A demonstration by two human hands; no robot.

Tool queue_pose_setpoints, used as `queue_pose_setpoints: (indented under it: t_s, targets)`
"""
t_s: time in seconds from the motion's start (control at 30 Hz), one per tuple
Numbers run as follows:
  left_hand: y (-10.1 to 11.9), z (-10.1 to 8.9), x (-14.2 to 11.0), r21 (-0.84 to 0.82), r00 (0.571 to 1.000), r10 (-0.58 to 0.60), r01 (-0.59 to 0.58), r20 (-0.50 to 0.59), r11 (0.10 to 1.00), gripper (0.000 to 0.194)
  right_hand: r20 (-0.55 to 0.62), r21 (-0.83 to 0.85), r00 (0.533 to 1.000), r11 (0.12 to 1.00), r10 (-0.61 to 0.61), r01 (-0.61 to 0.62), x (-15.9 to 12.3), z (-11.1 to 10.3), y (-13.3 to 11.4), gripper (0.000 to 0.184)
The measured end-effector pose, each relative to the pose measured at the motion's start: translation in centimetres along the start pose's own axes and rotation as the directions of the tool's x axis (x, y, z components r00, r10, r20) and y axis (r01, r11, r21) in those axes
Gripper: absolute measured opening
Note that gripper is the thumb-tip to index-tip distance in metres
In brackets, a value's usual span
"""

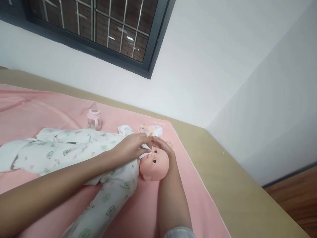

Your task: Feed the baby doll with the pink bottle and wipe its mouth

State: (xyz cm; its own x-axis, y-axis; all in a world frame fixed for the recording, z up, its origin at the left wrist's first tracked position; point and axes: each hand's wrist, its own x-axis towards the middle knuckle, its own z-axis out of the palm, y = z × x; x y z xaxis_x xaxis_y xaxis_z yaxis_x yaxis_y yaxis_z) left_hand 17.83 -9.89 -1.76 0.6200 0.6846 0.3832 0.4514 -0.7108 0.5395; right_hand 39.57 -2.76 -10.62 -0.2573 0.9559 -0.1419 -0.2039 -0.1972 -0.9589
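A baby doll (158,167) lies on its back on a pink cloth (148,205), wearing a white suit with green and pink prints. My left hand (133,145) is closed on a white wipe (145,152), pinching it against the doll's face near the mouth. Curved around the far side of the doll's head, my right hand (162,143) holds it, with its fingers partly hidden behind the left hand and the face.
A pink-topped baby bottle (94,119) stands on the cloth beyond the doll. A clear packet (151,130) with printed contents lies past the head. The tan tabletop (213,165) meets a white wall below a dark-framed window (148,62).
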Motion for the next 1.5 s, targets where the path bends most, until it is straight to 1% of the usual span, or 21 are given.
queue_pose_setpoints:
  t_s: [0.13,0.33,0.47,0.57,0.67,0.77,0.87,0.97,1.03,1.1,1.2,1.3,1.37,1.4,1.5]
  targets:
    - [0.0,0.2,0.0,0.013,1.0,0.017,-0.016,-0.021,1.0,0.013,0.002,-0.002,1.0,1.0,0.004,-0.004,0.0,0.0,-0.1,0.031]
    - [-0.1,0.3,0.0,0.04,0.999,0.009,-0.007,-0.038,0.999,0.019,0.001,0.026,0.998,0.998,0.059,-0.059,-0.3,0.2,0.1,0.022]
    - [-0.9,-0.8,0.1,-0.026,0.989,0.002,-0.006,-0.147,1.0,0.023,0.008,0.08,0.999,0.996,0.038,-0.039,-0.8,0.2,0.0,0.022]
    - [-2.0,-1.9,0.3,-0.042,0.982,-0.031,0.024,-0.189,0.999,0.025,0.075,0.053,0.997,0.998,-0.034,0.03,-1.1,0.0,-1.0,0.027]
    - [-3.1,-2.8,0.4,-0.035,0.978,-0.049,0.043,-0.201,0.998,0.025,0.197,-0.023,0.974,0.992,-0.116,0.123,-1.8,0.3,-3.4,0.031]
    - [-3.7,-3.2,0.4,-0.04,0.973,-0.048,0.04,-0.226,0.998,0.026,0.319,-0.153,0.935,0.966,-0.153,0.21,-3.1,1.8,-6.6,0.034]
    - [-3.7,-3.4,0.4,-0.059,0.971,-0.056,0.044,-0.232,0.997,0.028,0.401,-0.37,0.911,0.894,-0.093,0.254,-4.6,4.3,-9.2,0.037]
    - [-3.4,-3.6,0.4,-0.095,0.971,-0.06,0.039,-0.232,0.995,0.028,0.426,-0.56,0.904,0.777,-0.025,0.286,-5.4,6.5,-10.4,0.035]
    - [-3.4,-3.7,0.3,-0.112,0.969,-0.059,0.032,-0.242,0.993,0.028,0.406,-0.599,0.913,0.746,-0.03,0.291,-5.4,7.1,-10.5,0.034]
    - [-3.8,-4.0,0.3,-0.157,0.96,-0.091,0.051,-0.265,0.986,0.033,0.354,-0.563,0.932,0.778,-0.076,0.278,-4.9,6.9,-10.2,0.035]
    - [-4.6,-5.0,0.4,-0.308,0.927,-0.179,0.074,-0.33,0.948,0.047,0.205,-0.438,0.962,0.861,-0.183,0.257,-3.8,5.3,-9.3,0.037]
    - [-5.1,-6.5,0.2,-0.397,0.884,-0.234,0.061,-0.405,0.916,0.05,0.025,-0.303,0.963,0.915,-0.27,0.264,-2.5,3.1,-7.9,0.036]
    - [-5.2,-7.7,0.0,-0.406,0.866,-0.254,0.065,-0.431,0.912,0.049,-0.056,-0.228,0.957,0.937,-0.283,0.264,-1.6,1.9,-6.7,0.035]
    - [-5.2,-8.2,-0.1,-0.404,0.859,-0.262,0.071,-0.44,0.912,0.049,-0.077,-0.195,0.957,0.946,-0.278,0.259,-1.2,1.4,-6.1,0.035]
    - [-5.4,-9.4,-0.5,-0.388,0.834,-0.286,0.094,-0.472,0.917,0.048,-0.086,-0.101,0.968,0.969,-0.236,0.227,-0.1,0.5,-4.0,0.037]
